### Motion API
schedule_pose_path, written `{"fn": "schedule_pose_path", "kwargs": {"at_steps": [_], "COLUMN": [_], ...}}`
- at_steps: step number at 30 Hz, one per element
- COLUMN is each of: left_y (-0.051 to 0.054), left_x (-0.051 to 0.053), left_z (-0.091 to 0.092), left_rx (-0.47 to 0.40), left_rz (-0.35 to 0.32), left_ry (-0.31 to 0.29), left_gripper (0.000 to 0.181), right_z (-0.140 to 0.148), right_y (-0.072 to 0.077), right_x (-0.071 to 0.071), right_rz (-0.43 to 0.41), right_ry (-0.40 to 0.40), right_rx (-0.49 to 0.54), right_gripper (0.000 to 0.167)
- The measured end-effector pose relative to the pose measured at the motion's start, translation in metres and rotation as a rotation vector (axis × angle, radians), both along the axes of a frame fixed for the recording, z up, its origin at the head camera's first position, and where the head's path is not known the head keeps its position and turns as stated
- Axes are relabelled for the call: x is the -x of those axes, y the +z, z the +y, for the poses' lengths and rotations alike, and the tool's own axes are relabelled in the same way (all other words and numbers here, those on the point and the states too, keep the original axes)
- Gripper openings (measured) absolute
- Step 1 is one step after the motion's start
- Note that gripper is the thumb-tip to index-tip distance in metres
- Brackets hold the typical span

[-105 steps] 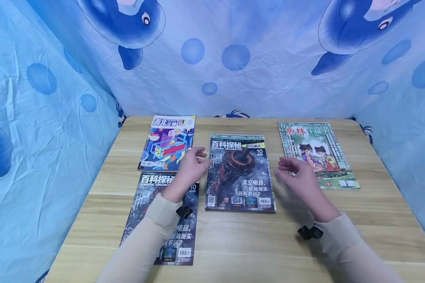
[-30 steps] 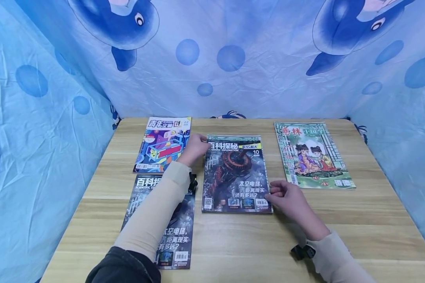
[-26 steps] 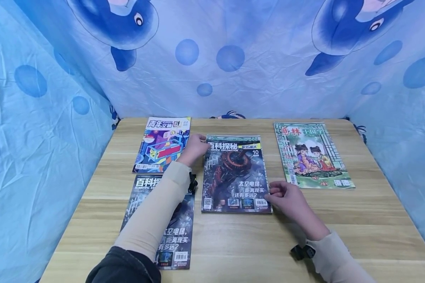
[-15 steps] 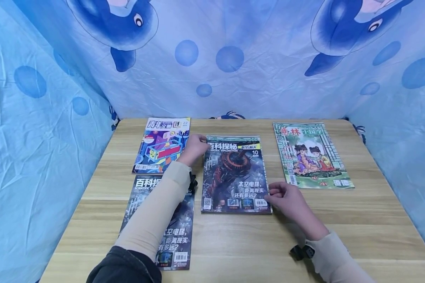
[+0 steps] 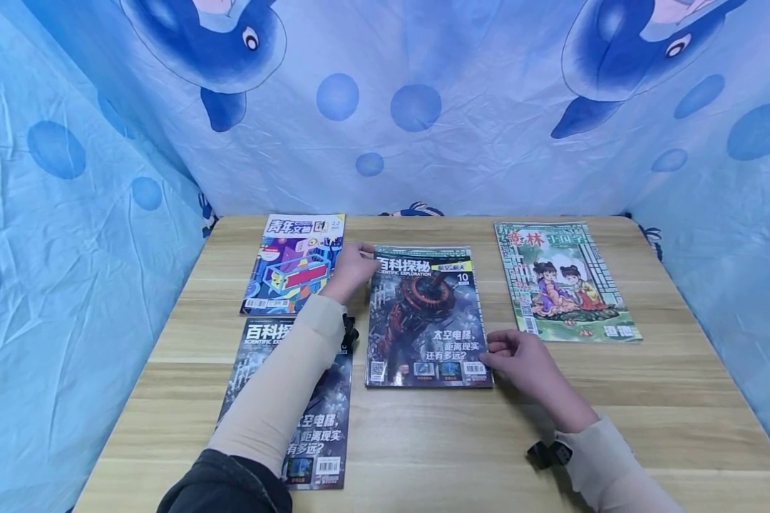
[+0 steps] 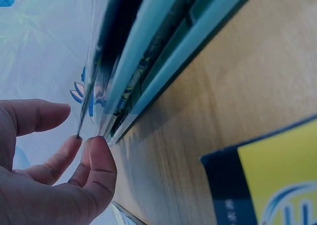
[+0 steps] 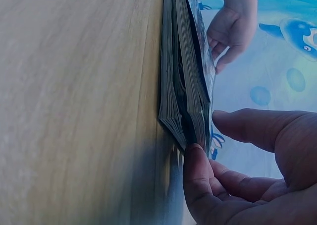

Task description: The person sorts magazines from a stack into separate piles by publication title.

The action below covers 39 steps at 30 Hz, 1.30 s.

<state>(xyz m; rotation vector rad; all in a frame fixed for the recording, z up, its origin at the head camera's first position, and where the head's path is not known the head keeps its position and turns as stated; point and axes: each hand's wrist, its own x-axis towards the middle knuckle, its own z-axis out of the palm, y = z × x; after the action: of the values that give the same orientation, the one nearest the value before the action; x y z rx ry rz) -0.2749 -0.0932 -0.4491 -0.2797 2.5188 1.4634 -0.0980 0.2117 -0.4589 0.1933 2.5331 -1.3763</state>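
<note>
- A small booth-like nook walled in by printed cloth; whether it stands in a home, a studio or an office cannot be told.
- Blue, creased cloth (image 5: pixel 488 164) hangs behind the surface (image 5: pixel 436 442) and along both its sides, like soft walls.
- The print is a cartoon sea: large blue sea creatures (image 5: pixel 247 60) with white-rimmed eyes, and round blue bubbles (image 5: pixel 416 107).
- The surface has a pale wood grain, like a plain desk top.
- Colourful magazines (image 5: pixel 426 310) lie flat on it.
- Both wrist views show similar blue cloth in the background.
</note>
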Motion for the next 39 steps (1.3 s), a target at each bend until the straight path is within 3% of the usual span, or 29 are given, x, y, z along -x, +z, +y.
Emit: {"fn": "schedule_pose_path", "kwargs": {"at_steps": [8,14,17,22,32,39], "left_y": [0.004,0.008,0.009,0.010,0.004,0.003], "left_x": [-0.004,-0.011,-0.015,-0.021,-0.029,-0.033], "left_z": [0.002,0.001,0.000,-0.001,-0.002,-0.002], "left_rx": [-0.032,0.013,0.005,-0.117,-0.299,-0.358], "left_rz": [-0.037,-0.058,-0.065,-0.115,-0.153,-0.160], "left_ry": [-0.008,-0.094,-0.119,-0.114,-0.073,-0.043], "left_gripper": [0.045,0.014,0.014,0.009,0.018,0.019], "right_z": [-0.001,-0.001,-0.001,-0.001,0.000,0.005], "right_y": [0.000,0.000,-0.002,-0.003,0.001,-0.001], "right_x": [0.000,0.001,0.002,0.001,-0.002,-0.001], "right_rz": [-0.004,-0.016,-0.014,-0.014,-0.022,-0.021], "right_ry": [0.003,-0.001,0.009,0.017,0.032,-0.004], "right_rx": [-0.009,-0.006,0.011,0.013,-0.004,0.075], "right_gripper": [0.046,0.045,0.046,0.047,0.048,0.051]}}
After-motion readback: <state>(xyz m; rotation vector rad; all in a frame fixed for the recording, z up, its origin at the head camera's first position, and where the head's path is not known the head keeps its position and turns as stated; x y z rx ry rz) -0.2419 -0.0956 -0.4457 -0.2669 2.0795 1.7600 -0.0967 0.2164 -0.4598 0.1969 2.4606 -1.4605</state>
